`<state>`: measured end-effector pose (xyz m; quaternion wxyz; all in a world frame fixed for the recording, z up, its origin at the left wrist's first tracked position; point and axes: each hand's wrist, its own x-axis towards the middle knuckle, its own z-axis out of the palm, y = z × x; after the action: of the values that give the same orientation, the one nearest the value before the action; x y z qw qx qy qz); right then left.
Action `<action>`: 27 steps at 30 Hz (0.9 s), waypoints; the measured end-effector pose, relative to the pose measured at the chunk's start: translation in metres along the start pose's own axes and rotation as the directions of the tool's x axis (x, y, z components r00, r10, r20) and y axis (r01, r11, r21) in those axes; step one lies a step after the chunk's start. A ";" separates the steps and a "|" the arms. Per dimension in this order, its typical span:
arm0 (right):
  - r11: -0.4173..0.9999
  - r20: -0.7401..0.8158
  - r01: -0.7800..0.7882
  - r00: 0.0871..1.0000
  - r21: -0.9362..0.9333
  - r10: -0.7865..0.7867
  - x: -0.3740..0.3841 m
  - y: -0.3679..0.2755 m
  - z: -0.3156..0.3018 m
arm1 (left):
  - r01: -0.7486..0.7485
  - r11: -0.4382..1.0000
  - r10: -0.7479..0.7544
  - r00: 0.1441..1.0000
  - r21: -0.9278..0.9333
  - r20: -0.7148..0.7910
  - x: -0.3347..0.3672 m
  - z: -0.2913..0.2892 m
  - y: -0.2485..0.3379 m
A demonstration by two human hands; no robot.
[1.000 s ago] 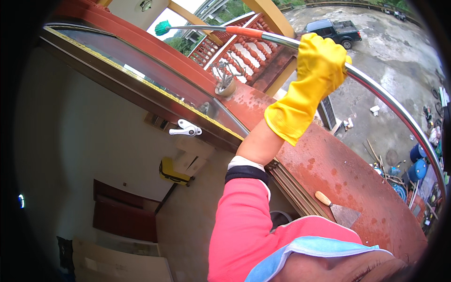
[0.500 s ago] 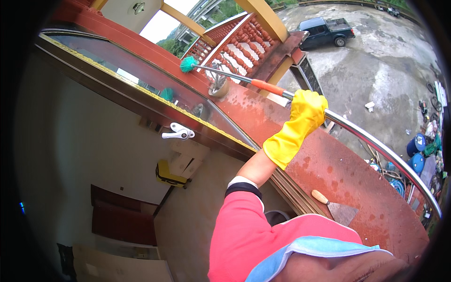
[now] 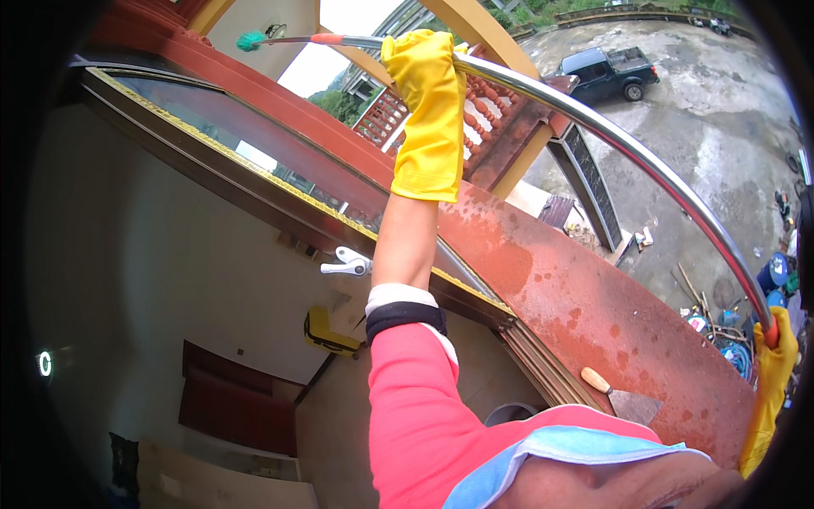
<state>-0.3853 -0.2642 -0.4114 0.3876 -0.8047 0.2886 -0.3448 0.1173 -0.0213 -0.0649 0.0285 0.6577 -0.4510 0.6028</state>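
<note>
My left hand (image 3: 426,72), in a yellow rubber glove, is closed around a long metal pole (image 3: 585,110) near its orange section. At the pole's far end a green bristle brush head (image 3: 249,40) is raised at the upper left, by a pale ceiling and a red beam. My right hand (image 3: 773,373), gloved in yellow too, grips the pole's lower end at the right rim; part of it runs out of view. Below the pole, a scraper (image 3: 632,405) with a wooden handle lies on the wet-spotted red ledge (image 3: 585,314).
Left of my arm is an open window sash (image 3: 212,144) with yellow edging and a white handle (image 3: 348,261). Beyond the ledge stand a red balustrade (image 3: 487,97) and a dark pickup truck (image 3: 606,72). Blue barrels (image 3: 773,271) and clutter lie at lower right.
The brush has risen up and left, away from near the flowerpot on the ledge. My left hand has moved up and left with the pole, and my right hand has come into view.
</note>
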 end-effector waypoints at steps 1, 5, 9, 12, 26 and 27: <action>0.997 0.095 -0.052 0.994 0.053 0.047 0.010 -0.030 0.020 | -0.084 0.995 0.084 0.996 0.060 -0.007 0.006 0.002 -0.003; 0.948 0.343 -0.110 0.939 0.298 0.001 0.059 -0.138 0.083 | -0.012 0.987 0.020 0.999 -0.161 0.046 0.007 -0.004 -0.011; 0.928 0.092 0.255 0.953 0.271 -0.289 0.110 -0.179 0.132 | -0.231 0.949 0.217 0.972 0.214 0.090 0.032 -0.025 -0.016; 0.919 0.051 0.359 0.927 0.162 -0.371 0.123 -0.187 0.147 | -0.280 0.939 0.249 0.954 0.198 0.167 0.037 -0.040 -0.049; 0.937 0.155 0.267 0.959 -0.226 -0.236 0.047 0.101 0.028 | -0.177 0.902 0.356 0.822 -0.395 0.444 -0.068 -0.009 0.142; 0.914 0.114 0.273 0.962 -0.301 -0.250 0.031 0.123 0.001 | -0.145 0.859 0.398 0.792 -0.492 0.463 -0.073 -0.010 0.164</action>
<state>-0.3906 -0.3523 -0.5031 0.2153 -0.8994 0.2153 -0.3136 0.0162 -0.0718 -0.2050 -0.0466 0.7054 -0.6535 0.2706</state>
